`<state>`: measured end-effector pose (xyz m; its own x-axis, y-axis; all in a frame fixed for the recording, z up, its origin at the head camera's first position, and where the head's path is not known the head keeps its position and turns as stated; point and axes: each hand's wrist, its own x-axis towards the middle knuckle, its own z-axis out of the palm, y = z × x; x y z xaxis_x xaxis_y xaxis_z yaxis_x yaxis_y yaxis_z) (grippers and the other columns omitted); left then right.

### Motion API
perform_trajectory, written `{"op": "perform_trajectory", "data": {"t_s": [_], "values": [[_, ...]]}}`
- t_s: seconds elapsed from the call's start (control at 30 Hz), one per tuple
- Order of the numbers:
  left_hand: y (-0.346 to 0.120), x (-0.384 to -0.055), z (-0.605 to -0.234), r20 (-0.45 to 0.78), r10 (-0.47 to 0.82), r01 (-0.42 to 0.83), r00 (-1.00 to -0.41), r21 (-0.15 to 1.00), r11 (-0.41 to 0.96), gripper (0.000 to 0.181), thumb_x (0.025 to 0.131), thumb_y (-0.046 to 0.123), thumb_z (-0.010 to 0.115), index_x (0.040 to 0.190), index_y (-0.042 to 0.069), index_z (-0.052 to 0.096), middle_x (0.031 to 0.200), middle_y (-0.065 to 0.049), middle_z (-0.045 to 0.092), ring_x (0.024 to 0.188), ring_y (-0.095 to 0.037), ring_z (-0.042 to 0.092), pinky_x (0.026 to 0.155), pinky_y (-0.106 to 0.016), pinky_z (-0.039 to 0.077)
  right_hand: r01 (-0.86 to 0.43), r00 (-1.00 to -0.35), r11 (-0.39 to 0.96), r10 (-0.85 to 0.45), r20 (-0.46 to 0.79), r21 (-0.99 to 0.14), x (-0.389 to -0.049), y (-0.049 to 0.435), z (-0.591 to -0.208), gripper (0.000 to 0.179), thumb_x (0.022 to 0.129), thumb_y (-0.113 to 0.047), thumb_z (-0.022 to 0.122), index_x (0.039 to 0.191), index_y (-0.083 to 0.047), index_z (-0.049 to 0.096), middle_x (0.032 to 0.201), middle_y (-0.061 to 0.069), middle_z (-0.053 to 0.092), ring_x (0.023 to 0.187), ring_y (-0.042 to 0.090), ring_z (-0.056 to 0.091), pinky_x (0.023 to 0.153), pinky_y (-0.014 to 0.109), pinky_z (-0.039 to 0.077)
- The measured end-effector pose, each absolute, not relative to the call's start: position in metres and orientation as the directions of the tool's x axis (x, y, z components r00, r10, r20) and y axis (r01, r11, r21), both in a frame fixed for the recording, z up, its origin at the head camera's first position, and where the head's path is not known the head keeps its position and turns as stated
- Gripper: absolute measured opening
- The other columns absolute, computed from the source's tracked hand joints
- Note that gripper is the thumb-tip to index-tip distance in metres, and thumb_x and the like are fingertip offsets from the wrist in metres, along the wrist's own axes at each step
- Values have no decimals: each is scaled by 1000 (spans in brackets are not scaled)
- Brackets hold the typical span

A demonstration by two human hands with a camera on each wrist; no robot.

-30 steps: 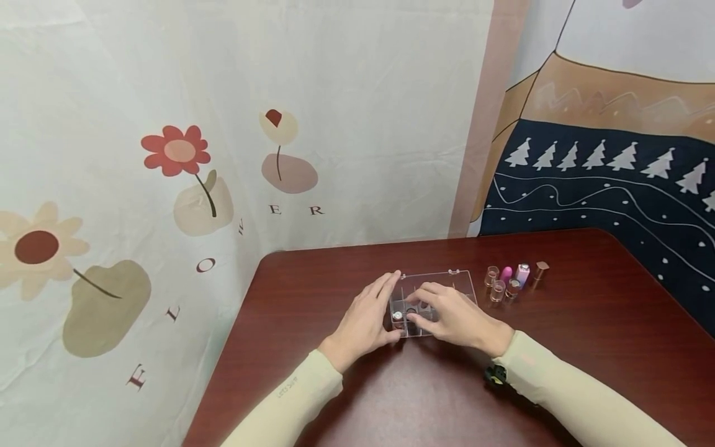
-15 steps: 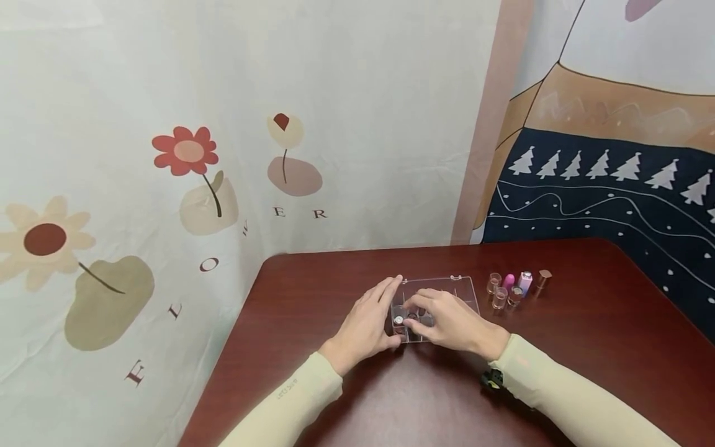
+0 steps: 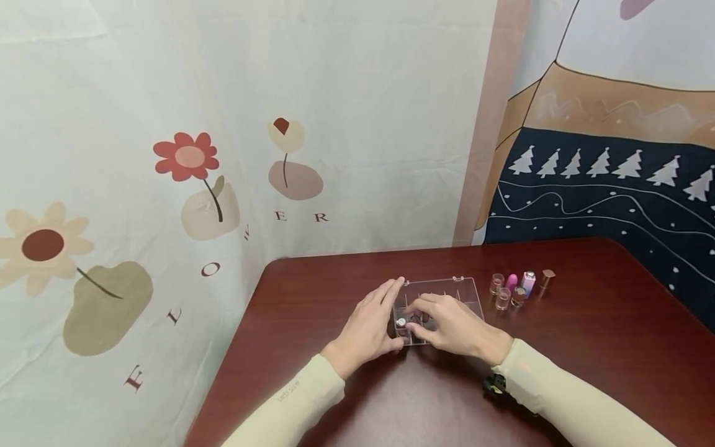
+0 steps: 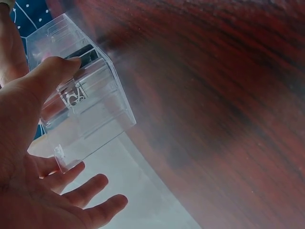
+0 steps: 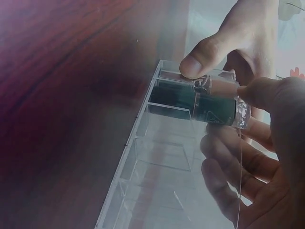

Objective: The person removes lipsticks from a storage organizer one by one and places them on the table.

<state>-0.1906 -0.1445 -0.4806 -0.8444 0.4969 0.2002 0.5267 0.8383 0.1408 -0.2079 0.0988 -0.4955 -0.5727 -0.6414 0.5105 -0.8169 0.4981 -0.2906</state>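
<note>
A clear compartment box (image 3: pixel 470 292) lies on the table, and my left hand (image 3: pixel 365 323) holds its left end, thumb at the front and fingers along the side. In the left corner compartment stands a lipstick (image 3: pixel 401 322) with a round pale top; the left thumb partly covers it in the right wrist view. Beside it, a dark green lipstick tube (image 5: pixel 190 105) with a clear end stands in its own compartment. My right hand (image 3: pixel 455 326) pinches that clear end between thumb and fingers. In the head view the right fingers hide most of this tube.
To the right of the box, several lipsticks stand grouped: clear-capped ones (image 3: pixel 503 299), a pink one (image 3: pixel 512 282), a pink-and-lilac one (image 3: pixel 528 283) and a rose-gold one (image 3: pixel 548 279). Printed cloth (image 3: pixel 380 155) hangs behind the brown table (image 3: pixel 313 292).
The head view has shifted slightly. Both hands stay at the box in nearly the same place, with the right fingers still on the dark green lipstick tube.
</note>
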Motion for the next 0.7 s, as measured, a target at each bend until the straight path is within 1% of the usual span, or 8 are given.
{"op": "perform_trajectory", "data": {"t_s": [0.23, 0.43, 0.6, 0.7], "values": [[-144, -195, -477, 211, 495, 524, -843, 113, 844, 133, 84, 45, 106, 185, 9, 27, 183, -20, 48, 164, -40, 57, 129, -56, 57, -810, -582, 502, -630, 514, -302, -209, 102, -493, 22, 102, -20, 90, 122, -12, 84, 109, -1, 84, 88, 8, 75, 79, 30, 67], [-145, -196, -475, 227, 488, 522, -843, 119, 845, 133, 84, 45, 106, 185, 8, 27, 182, -20, 48, 162, -42, 59, 129, -56, 58, -814, -577, 494, -632, 517, -306, -211, 103, -490, 24, 103, -18, 90, 124, -11, 83, 108, 0, 85, 89, 8, 75, 80, 29, 68], [-143, -193, -477, 216, 481, 512, -850, 119, 851, 133, 84, 46, 106, 185, 9, 27, 182, -19, 49, 163, -41, 58, 128, -56, 59, -784, -620, 511, -627, 472, -352, -204, 104, -489, 24, 105, -21, 90, 126, -12, 82, 112, 0, 86, 92, 9, 77, 83, 29, 69], [-142, -189, -478, 208, 482, 510, -851, 109, 853, 132, 84, 47, 106, 184, 9, 29, 181, -19, 50, 163, -40, 58, 126, -56, 60, -777, -630, 515, -624, 463, -362, -199, 104, -491, 23, 105, -22, 89, 124, -12, 82, 113, 0, 87, 92, 9, 78, 83, 29, 69]]}}
